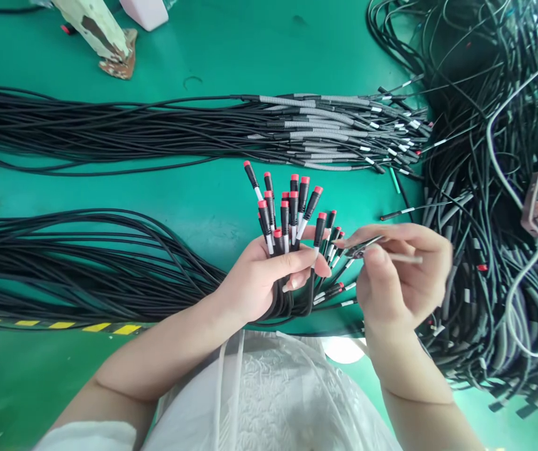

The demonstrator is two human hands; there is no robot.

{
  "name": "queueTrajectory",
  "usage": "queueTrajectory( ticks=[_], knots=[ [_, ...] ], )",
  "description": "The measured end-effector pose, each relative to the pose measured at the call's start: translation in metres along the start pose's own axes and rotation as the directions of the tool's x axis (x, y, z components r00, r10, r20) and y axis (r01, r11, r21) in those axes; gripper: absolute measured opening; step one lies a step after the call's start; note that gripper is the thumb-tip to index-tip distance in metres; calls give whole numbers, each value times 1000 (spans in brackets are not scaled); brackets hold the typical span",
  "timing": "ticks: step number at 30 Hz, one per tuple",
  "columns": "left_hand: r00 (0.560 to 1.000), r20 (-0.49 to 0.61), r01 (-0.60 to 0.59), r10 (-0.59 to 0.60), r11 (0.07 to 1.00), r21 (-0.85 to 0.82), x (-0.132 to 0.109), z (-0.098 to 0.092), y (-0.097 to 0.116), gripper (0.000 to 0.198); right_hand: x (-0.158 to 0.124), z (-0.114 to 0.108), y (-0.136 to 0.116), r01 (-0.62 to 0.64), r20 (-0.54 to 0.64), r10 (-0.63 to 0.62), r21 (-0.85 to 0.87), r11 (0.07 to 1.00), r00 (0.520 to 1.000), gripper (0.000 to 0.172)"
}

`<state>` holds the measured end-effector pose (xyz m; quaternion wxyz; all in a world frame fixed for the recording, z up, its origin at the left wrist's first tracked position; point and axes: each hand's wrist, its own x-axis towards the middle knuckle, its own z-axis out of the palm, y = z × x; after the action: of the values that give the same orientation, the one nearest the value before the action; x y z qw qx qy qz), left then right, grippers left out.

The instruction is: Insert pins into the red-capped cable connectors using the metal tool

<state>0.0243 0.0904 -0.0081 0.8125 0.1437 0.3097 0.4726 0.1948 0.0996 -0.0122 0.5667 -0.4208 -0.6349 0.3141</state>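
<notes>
Right hand [398, 275] in a pinch on slim tool [361, 248], left hand [260, 270] snug around red-tipped cables [285, 216]

We look from head height | forward and down | close over our left hand [260, 275], just below frame centre

Slender black cables [85, 269] are trailing leftward across the green counter [207, 56], their red-capped cylindrical black connectors [294, 205] fanning upward from the left hand [254, 279]. 1 slim silvery metal tool [361, 248] is tilting in the right hand [403, 275], partly hidden.
</notes>
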Motion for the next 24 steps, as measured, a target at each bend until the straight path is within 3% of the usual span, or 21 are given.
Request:
queueTrajectory(
  ticks=[2, 4, 5, 7, 10, 15, 24],
  knots=[
    [1000, 15, -7, 7, 1000, 19, 0, 1, 1, 5, 4, -2, 1, -214, 147, 206, 42, 976, 968, 5],
    [999, 41, -1, 0, 999, 35, 0, 2, 1, 5, 7, -2, 2, -409, 349, 349, 112, 906, 870, 12],
    [999, 46, 6, -8, 999, 40, 0, 2, 1, 7, 8, -1, 2, -476, 420, 379, 154, 866, 825, 13],
    [999, 39, 19, -20, 999, 41, 0, 2, 1, 15, 10, 1, 1, -538, 482, 385, 233, 810, 787, 15],
    [999, 20, 28, -29, 998, 50, 1, 2, 0, 18, 11, 3, -2, -529, 474, 364, 280, 801, 802, 12],
    [999, 9, 44, -45, 996, 81, 1, 0, -1, 26, 11, -3, 0, -378, 392, 306, 121, 918, 868, 18],
    [998, -20, 56, -54, 989, 138, 1, -1, -2, 23, 11, -5, -1, -349, 380, 295, 81, 934, 877, 19]
  ],
)
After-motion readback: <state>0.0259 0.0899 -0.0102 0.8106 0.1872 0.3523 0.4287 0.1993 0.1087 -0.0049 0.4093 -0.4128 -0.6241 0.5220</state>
